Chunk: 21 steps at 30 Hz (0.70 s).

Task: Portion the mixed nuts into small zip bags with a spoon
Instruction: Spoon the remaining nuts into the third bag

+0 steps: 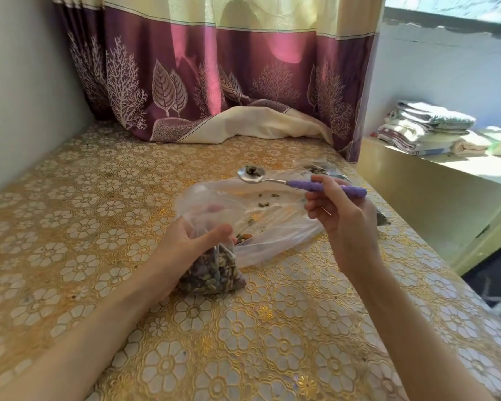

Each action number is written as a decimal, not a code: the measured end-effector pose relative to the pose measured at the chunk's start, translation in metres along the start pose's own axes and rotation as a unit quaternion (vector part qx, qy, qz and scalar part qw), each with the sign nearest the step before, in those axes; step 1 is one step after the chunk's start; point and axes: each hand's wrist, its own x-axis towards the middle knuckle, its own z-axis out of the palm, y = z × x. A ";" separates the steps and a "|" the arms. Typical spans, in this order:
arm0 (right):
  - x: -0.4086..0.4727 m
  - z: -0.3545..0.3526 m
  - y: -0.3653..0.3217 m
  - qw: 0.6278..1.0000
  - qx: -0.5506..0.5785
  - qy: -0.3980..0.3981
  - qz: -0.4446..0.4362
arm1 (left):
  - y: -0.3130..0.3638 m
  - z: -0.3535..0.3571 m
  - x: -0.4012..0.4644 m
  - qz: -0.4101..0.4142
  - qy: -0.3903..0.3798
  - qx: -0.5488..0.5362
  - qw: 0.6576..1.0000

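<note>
My left hand [193,243] grips the neck of a small clear bag [214,274] full of mixed nuts, which stands on the table. My right hand [340,211] holds a spoon [295,182] by its purple handle, above and to the right of that bag. The metal bowl of the spoon points left and carries a few nuts. Behind the small bag lies a large crumpled clear plastic bag [272,218] with a few loose nuts scattered inside it.
A gold floral tablecloth [99,227] covers the table. A purple and cream curtain [214,82] hangs at the back, its hem on the table. More small bags of nuts [318,169] lie at the far right edge. Folded towels [428,128] sit on a shelf to the right.
</note>
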 end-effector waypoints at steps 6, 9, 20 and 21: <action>-0.011 0.010 -0.016 0.991 -0.005 -0.130 -0.011 | 0.002 0.000 -0.002 0.022 0.006 0.016 1.000; -0.013 0.009 -0.020 0.981 -0.038 -0.192 -0.014 | 0.000 -0.001 -0.001 0.033 0.013 0.014 0.999; 0.005 -0.019 -0.004 0.996 -0.065 -0.064 0.027 | 0.006 0.001 -0.006 0.009 0.011 0.047 0.999; 0.006 -0.023 0.000 0.993 -0.098 -0.050 0.035 | 0.007 0.001 -0.007 0.001 0.015 0.048 0.999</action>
